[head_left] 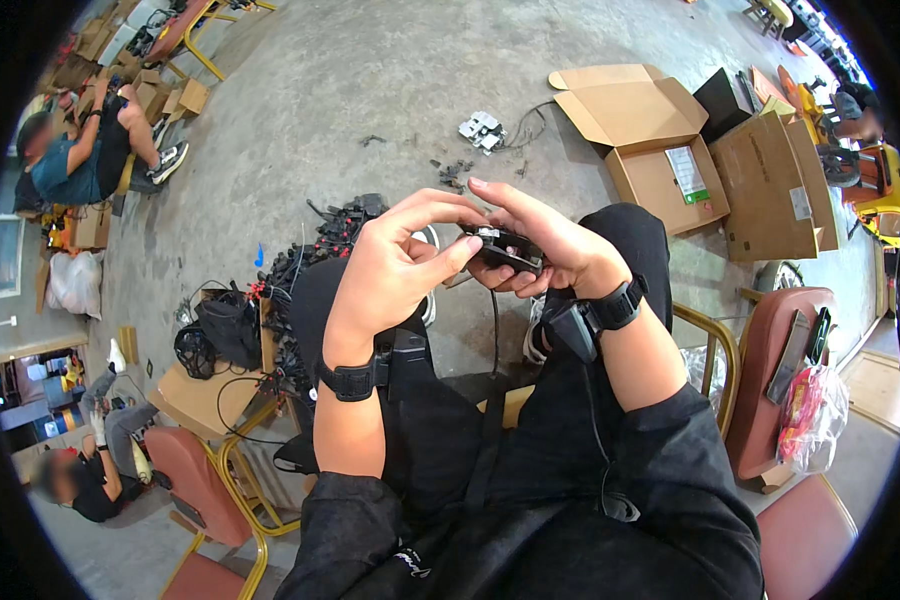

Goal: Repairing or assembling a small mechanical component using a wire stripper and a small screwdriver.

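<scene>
I sit with both hands raised over my knees. My right hand (550,245) cradles a small black device (505,250) from below, fingers stretched over its top. My left hand (395,265) pinches the device's left end between thumb and forefinger. A thin black cable (494,330) hangs down from the device between my legs. Both wrists wear black bands, and a black unit is strapped to each.
A pile of black parts and cables (315,250) lies on the concrete floor ahead left. An open cardboard box (650,150) sits ahead right. Red chairs with yellow frames stand at right (780,380) and lower left (195,480). Two other people sit at left.
</scene>
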`<state>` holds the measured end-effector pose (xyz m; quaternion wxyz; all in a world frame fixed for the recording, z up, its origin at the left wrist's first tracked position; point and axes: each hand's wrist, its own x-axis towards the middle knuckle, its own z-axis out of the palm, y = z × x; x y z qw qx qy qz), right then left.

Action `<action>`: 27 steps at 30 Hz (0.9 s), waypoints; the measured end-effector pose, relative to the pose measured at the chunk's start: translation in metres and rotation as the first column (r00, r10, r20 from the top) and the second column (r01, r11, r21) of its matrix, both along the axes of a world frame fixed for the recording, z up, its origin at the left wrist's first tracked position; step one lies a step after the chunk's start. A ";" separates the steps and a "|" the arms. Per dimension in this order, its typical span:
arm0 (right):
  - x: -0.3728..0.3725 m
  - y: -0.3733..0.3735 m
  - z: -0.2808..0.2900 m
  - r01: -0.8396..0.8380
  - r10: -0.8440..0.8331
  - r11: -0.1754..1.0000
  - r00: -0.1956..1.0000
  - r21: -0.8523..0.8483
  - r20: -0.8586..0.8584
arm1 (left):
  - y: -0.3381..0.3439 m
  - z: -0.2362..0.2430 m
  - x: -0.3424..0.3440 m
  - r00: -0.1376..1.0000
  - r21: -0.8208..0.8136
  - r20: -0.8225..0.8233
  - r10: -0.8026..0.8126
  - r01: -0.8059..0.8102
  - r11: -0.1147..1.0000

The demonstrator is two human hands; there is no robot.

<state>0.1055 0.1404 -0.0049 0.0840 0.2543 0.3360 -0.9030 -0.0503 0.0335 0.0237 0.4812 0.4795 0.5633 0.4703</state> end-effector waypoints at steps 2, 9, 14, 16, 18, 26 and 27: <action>0.000 -0.001 -0.002 -0.072 0.074 0.997 0.996 0.040 -0.040 | -0.003 0.003 0.000 0.999 -0.039 -0.041 -0.018 0.017 0.999; -0.001 -0.001 -0.004 -0.174 0.175 0.985 0.978 0.014 -0.115 | -0.003 -0.005 -0.007 0.999 -0.051 0.015 -0.043 0.044 0.998; -0.002 -0.003 -0.007 -0.148 0.140 0.988 0.977 -0.037 -0.161 | -0.003 0.001 -0.006 1.000 -0.090 -0.010 -0.028 0.027 0.996; -0.003 -0.003 -0.007 -0.145 0.132 0.987 0.979 -0.075 -0.158 | -0.004 0.004 -0.007 1.000 -0.128 0.007 -0.011 0.012 0.992; -0.003 -0.003 -0.008 -0.140 0.122 0.984 0.981 -0.112 -0.153 | -0.004 0.004 -0.007 1.000 -0.165 0.025 0.004 0.000 0.986; -0.003 -0.002 -0.011 -0.154 0.116 0.967 0.975 -0.202 -0.187 | -0.006 0.001 -0.011 0.990 -0.040 -0.133 -0.047 0.042 0.998; -0.004 -0.002 -0.010 -0.155 0.117 0.967 0.975 -0.202 -0.187 | -0.007 0.000 -0.011 0.990 -0.040 -0.133 -0.045 0.040 0.998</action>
